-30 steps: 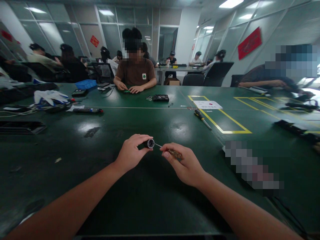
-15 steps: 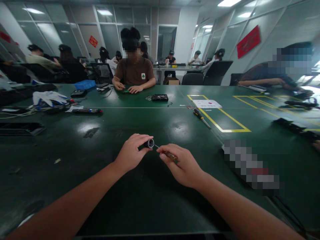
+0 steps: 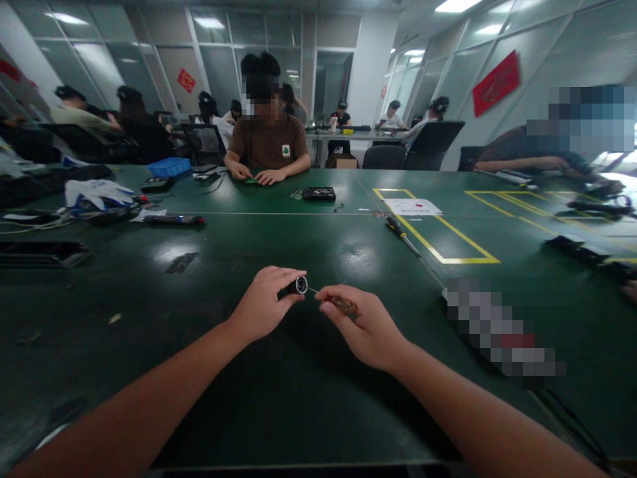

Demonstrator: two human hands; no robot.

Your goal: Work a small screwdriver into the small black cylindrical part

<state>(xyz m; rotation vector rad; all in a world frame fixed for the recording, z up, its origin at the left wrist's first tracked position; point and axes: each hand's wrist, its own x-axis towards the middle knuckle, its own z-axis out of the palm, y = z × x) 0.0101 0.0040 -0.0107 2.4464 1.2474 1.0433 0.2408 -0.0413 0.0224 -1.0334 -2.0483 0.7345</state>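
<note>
Cylinder [image 3: 299, 285] held in my left grip [image 3: 262, 302], frame centre; my right grip [image 3: 367, 326] clasps amber-handled tool [image 3: 344, 305], shaft toward open end, contact unclear

Before me stretches a glossy green worktable [image 3: 279, 245], where a black-and-yellow screwdriver [image 3: 396, 227] lies to my right, just beside a yellow tape outline [image 3: 470, 261] partly covered by a sheet of paper [image 3: 412, 207]. Toward the far edge I see a blue plastic basket [image 3: 170, 168], and closer, on my left, a pale scrap [image 3: 115, 318].
</note>
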